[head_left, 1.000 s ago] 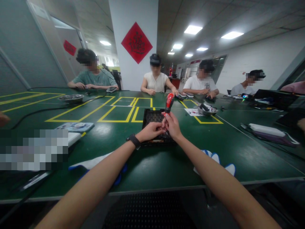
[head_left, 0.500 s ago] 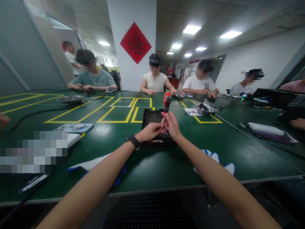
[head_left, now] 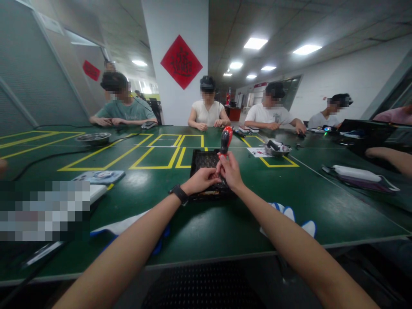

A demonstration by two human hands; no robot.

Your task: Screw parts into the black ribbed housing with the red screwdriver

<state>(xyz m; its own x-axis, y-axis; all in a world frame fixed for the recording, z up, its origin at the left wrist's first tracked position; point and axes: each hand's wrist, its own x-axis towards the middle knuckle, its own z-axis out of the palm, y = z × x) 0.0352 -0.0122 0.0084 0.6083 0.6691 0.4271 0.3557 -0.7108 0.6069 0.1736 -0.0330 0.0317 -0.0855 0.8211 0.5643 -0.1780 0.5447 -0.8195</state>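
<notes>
My right hand grips a screwdriver near the bottom of its red and black handle, which points up and leans slightly right. My left hand is closed, its fingertips pressed together beside the right fingers, low on the screwdriver. Whether it holds the shaft or some small part is hidden. Both hands are over a shallow black tray-like case with a patterned inside. The screwdriver's tip cannot be seen behind my fingers.
White-and-blue gloves lie under my left forearm, and another glove by my right. Metal bowls stand farther off. A box is at left, a white-and-purple pouch at right. Several people sit across the green table.
The screwdriver's handle has tilted a little to the right. My hands stay together over the black case. Across the table, one person's arm has drawn in and another's has reached out.
</notes>
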